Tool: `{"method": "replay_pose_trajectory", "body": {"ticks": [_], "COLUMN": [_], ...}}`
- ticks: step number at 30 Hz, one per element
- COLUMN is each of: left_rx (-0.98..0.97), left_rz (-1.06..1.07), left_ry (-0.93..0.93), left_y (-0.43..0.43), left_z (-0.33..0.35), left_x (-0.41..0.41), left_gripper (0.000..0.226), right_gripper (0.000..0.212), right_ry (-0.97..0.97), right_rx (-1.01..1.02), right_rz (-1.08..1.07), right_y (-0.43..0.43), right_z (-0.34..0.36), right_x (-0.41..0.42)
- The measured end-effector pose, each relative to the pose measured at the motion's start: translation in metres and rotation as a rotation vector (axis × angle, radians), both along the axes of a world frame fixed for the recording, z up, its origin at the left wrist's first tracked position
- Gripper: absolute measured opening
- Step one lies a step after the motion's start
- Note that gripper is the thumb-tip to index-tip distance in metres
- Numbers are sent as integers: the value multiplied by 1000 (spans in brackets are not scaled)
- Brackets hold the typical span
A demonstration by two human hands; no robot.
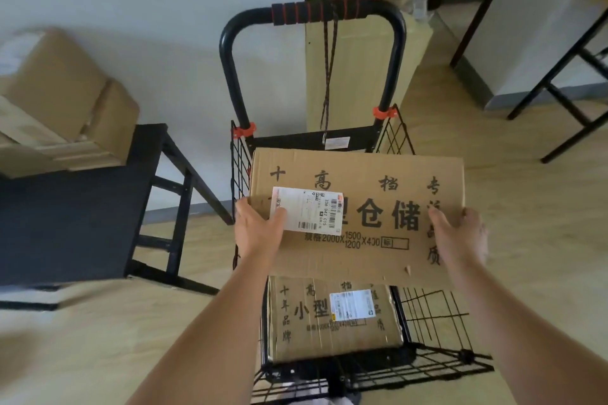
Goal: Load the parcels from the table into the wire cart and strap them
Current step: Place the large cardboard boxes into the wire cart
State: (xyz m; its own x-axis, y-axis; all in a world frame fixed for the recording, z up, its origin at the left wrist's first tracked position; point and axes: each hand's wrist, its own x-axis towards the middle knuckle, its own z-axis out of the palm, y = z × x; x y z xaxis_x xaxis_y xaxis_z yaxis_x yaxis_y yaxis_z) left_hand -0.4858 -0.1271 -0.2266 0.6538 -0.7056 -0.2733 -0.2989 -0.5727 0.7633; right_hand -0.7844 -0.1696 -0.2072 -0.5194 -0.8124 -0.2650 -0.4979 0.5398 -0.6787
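A large brown cardboard parcel (378, 181) with black printed characters and a white label hangs over the black wire cart (434, 322). My left hand (258, 228) grips its left edge, thumb on the label. Its right edge is held by my right hand (459, 233), thumb on top. Below it, inside the cart, lies a smaller labelled parcel (332, 322). A dark elastic strap (330, 76) hangs from the cart's padded handle (319, 11). More brown parcels (62, 99) are stacked on the black table (75, 207) at the left.
A light wooden cabinet (362, 69) stands behind the cart, with a plant and a pink bottle on top. Black table legs (566, 76) cross the right side. The floor is pale wood, with a white wall behind.
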Motion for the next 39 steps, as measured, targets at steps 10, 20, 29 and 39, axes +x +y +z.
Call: {"method": "replay_pose_trajectory", "body": {"ticks": [10, 20, 29, 39], "left_rx": [301, 579, 904, 948], "left_rz": [-13, 24, -65, 61], "left_ry": [104, 157, 163, 171], "left_y": [-25, -15, 46, 71], "left_z": [-67, -152, -239, -272], "left_x": [16, 11, -1, -13], "left_gripper": [76, 76, 55, 59], "right_gripper": [63, 54, 48, 49], "right_ry": [-33, 53, 10, 51], "right_rx": [197, 452, 692, 771], "right_rz": [66, 91, 125, 160], "right_y": [-33, -26, 19, 40], "right_z": [-48, -132, -219, -259], "right_x": [28, 30, 9, 5]}}
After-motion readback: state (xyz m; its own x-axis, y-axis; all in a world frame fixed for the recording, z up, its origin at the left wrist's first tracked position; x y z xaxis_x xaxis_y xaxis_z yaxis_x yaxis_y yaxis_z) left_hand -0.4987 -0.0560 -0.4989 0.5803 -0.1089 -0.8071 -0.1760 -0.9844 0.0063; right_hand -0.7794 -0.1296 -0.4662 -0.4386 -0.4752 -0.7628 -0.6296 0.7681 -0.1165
